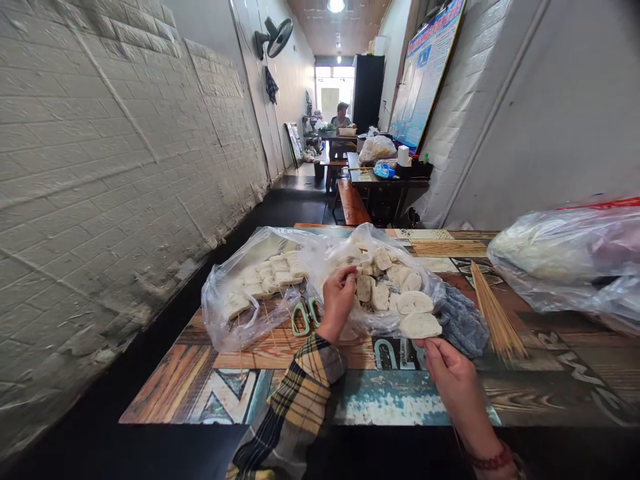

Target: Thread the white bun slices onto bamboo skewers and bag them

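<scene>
My left hand (340,300) is closed in a pinch over the open plastic bag of pale, bread-like slices (381,259); what its fingertips hold, if anything, is hidden. At the bag's front right, my right hand (453,373) pinches at the lower edge of a pale slice (420,326). Another slice (415,303) lines up just behind it, as on one skewer, though the stick itself is hidden. Left of my left hand lie green-handled scissors (301,319). A second clear bag (215,327) holds pale slices on skewers (273,273), their sticks pointing towards me.
A fan of bare bamboo skewers (493,313) lies right of a grey cloth (463,320). Large filled plastic bags (565,253) occupy the table's right side. Beyond are a wooden bench (353,200), another laden table (367,176) and a seated person (342,119).
</scene>
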Demonstrator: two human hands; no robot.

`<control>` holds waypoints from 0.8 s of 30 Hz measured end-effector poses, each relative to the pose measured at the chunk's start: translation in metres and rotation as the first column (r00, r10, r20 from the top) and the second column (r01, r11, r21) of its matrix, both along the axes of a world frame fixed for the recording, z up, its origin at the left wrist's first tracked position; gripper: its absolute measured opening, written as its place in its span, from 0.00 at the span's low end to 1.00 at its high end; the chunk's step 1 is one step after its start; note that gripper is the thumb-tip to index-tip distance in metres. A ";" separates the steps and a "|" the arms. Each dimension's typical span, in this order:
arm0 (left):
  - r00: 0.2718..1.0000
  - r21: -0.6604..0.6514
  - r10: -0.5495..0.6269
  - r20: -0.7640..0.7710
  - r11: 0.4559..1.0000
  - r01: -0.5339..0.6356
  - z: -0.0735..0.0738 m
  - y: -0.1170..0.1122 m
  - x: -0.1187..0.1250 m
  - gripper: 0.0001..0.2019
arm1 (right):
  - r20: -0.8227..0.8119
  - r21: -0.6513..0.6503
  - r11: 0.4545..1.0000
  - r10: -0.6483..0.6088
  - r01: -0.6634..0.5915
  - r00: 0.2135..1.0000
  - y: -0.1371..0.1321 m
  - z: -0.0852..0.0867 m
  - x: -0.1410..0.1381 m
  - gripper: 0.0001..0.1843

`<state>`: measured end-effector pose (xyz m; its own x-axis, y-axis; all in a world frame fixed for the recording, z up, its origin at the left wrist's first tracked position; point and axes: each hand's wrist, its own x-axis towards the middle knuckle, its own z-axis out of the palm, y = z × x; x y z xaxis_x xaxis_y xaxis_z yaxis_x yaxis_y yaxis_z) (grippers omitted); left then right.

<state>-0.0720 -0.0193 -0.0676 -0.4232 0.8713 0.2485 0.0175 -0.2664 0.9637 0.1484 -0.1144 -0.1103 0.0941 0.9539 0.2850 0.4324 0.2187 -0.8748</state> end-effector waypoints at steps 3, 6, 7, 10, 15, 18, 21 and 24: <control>0.978 0.048 0.076 -0.197 0.997 -0.068 0.005 -0.002 -0.005 0.10 | -0.086 -0.046 0.998 0.045 -0.050 0.995 0.000 0.001 -0.001 0.27; 0.880 0.125 0.126 -0.459 0.989 -0.076 0.007 -0.004 -0.006 0.15 | -0.115 -0.061 0.996 0.052 -0.059 0.992 0.001 0.001 -0.002 0.27; 0.826 0.141 0.138 -0.546 0.987 -0.071 0.008 -0.004 -0.006 0.16 | -0.112 -0.061 0.997 0.049 -0.056 0.993 0.001 0.001 -0.002 0.27; 0.607 0.123 0.142 -0.782 0.990 -0.073 0.007 -0.005 -0.004 0.18 | -0.094 -0.043 0.997 0.053 -0.058 0.994 0.002 0.001 -0.002 0.26; 0.292 0.058 0.111 -0.950 0.981 -0.184 0.008 -0.006 -0.004 0.13 | -0.071 -0.039 0.997 0.060 -0.063 0.996 0.004 -0.003 -0.002 0.27; 0.245 0.062 0.119 -0.962 0.972 -0.227 0.011 -0.006 -0.006 0.09 | -0.067 -0.054 0.997 0.055 -0.058 0.996 0.004 -0.004 -0.001 0.28; 0.320 0.117 0.175 -0.931 0.974 -0.192 0.013 -0.007 -0.007 0.09 | -0.076 -0.052 0.997 0.047 -0.051 0.996 0.005 -0.004 -0.002 0.28; 0.573 0.182 0.217 -0.791 0.976 -0.118 0.015 -0.008 -0.005 0.07 | -0.083 -0.050 0.998 0.039 -0.044 0.996 0.004 -0.002 -0.003 0.29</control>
